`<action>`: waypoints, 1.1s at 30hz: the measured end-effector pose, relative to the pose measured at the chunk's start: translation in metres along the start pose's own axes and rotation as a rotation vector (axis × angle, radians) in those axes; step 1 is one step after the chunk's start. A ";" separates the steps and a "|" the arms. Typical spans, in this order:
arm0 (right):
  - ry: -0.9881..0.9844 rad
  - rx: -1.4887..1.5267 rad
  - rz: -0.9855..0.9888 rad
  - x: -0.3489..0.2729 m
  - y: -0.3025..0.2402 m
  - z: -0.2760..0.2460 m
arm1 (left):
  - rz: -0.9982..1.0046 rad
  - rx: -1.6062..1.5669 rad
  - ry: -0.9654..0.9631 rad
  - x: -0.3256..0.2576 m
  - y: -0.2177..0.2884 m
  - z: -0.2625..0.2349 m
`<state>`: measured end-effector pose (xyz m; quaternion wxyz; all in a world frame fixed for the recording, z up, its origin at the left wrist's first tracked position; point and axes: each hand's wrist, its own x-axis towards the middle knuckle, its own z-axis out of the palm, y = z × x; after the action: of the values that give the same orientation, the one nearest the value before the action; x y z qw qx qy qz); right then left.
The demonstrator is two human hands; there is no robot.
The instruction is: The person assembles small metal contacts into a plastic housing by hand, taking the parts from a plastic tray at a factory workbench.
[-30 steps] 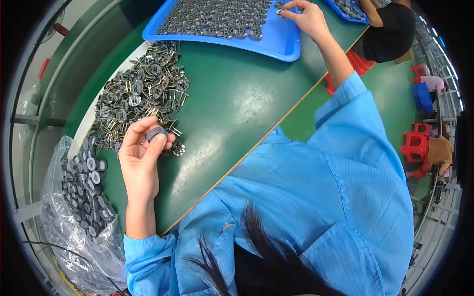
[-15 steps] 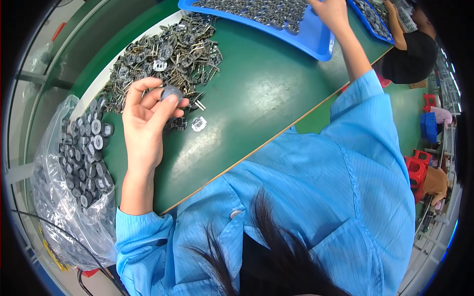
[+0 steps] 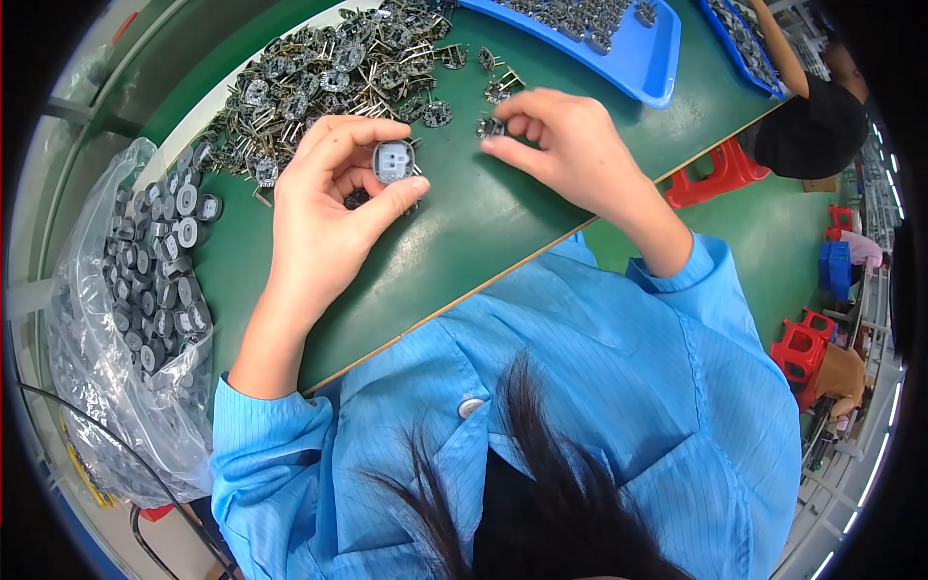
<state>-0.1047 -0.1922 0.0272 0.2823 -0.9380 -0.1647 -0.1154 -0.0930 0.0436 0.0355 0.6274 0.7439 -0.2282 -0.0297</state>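
My left hand point(image 3: 324, 198) grips a round grey plastic cap point(image 3: 393, 161) between thumb and fingers. Its hollow inner side, with small slots, faces up. Dark parts behind those fingers are mostly hidden. To the right, above the green table, my right hand point(image 3: 580, 150) pinches a small dark circuit board point(image 3: 489, 127) at thumb and fingertip; the two hands are apart. Just beyond it lie a few loose boards with metal pins point(image 3: 502, 85). A large heap of similar pin boards point(image 3: 319, 82) spreads across the table beyond my left hand.
Left, a clear plastic bag point(image 3: 92, 377) lies open around many grey caps point(image 3: 155, 280). At the far right sit a blue tray point(image 3: 657, 72) of finished-looking round parts and a second blue tray point(image 3: 713, 19). A person in black point(image 3: 817, 130) sits beyond, near a red stool point(image 3: 720, 174).
My right hand has come back from the blue tray to the table and now pinches a board. My left hand has moved right and turned the cap so its hollow side shows.
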 end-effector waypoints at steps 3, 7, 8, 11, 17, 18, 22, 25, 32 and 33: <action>-0.057 0.205 0.156 0.005 0.007 -0.016 | -0.041 -0.021 -0.032 -0.002 0.001 0.001; 0.195 0.042 -0.034 0.025 0.030 -0.013 | -0.101 -0.077 -0.038 -0.002 0.003 0.006; 0.203 0.015 -0.110 0.027 0.032 -0.011 | -0.107 -0.108 -0.008 -0.002 0.004 0.008; 0.123 -0.075 -0.097 0.026 0.040 0.001 | -0.125 -0.086 -0.027 -0.002 -0.003 0.006; 0.075 0.783 0.224 0.020 0.008 -0.015 | -0.108 -0.080 -0.038 -0.004 -0.006 0.006; -0.035 1.061 0.206 0.019 -0.004 -0.014 | -0.102 -0.081 -0.050 -0.004 -0.005 0.005; -0.072 1.126 0.150 0.021 -0.036 0.015 | -0.050 -0.064 -0.091 0.000 -0.004 0.006; 0.000 0.868 0.088 0.022 -0.036 0.026 | -0.149 -0.181 -0.040 -0.003 -0.002 0.009; 0.120 0.765 -0.022 0.022 -0.032 0.039 | -0.128 -0.063 -0.004 -0.003 -0.003 0.010; 0.127 0.764 -0.022 0.021 -0.033 0.039 | -0.125 -0.063 -0.001 -0.004 -0.003 0.009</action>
<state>-0.0925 -0.1387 0.0180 0.6197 -0.7545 -0.1878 -0.1067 -0.0982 0.0370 0.0297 0.6475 0.7364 -0.1808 -0.0764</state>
